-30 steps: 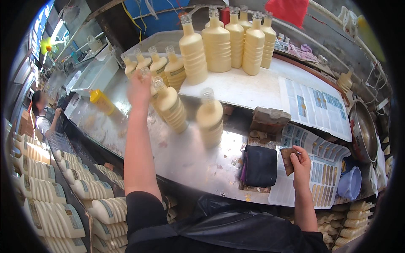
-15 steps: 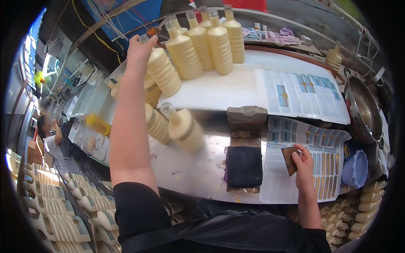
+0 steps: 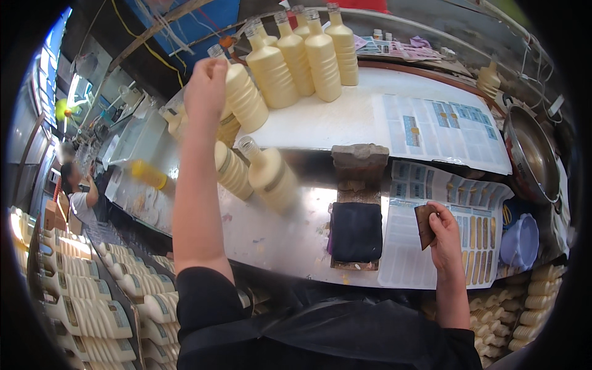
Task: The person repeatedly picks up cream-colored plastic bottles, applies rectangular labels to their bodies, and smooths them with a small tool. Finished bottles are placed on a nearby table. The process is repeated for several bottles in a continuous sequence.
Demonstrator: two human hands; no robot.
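My left hand [image 3: 205, 89] is raised at the far left of the bench, its fingers curled in, with nothing visible in them. It is close beside the neck and shoulder of a cream, ribbed bottle [image 3: 246, 102] with a clear threaded neck; whether it touches is hard to tell. My right hand [image 3: 447, 237] pinches a flat brown scraper-like piece [image 3: 425, 226] between thumb and fingers, above a sheet of gold and blue stickers [image 3: 413, 259]. Nearer me, another cream bottle [image 3: 271, 182] with a dark band leans beside a similar one [image 3: 232, 172].
Several cream bottles [image 3: 322, 58] stand on the white raised shelf [image 3: 345, 117]. A second label sheet [image 3: 441, 132] lies there. A folded dark cloth [image 3: 356, 232] rests before a grey block [image 3: 359, 160]. At right are a metal pan [image 3: 533, 154] and purple basin [image 3: 519, 243]. Racked bottles [image 3: 92, 314] fill the lower left.
My left hand has come off the bottle's neck and drawn back toward me, its fingers curling in. The right hand has tilted the brown piece slightly. The whole view has shifted a little.
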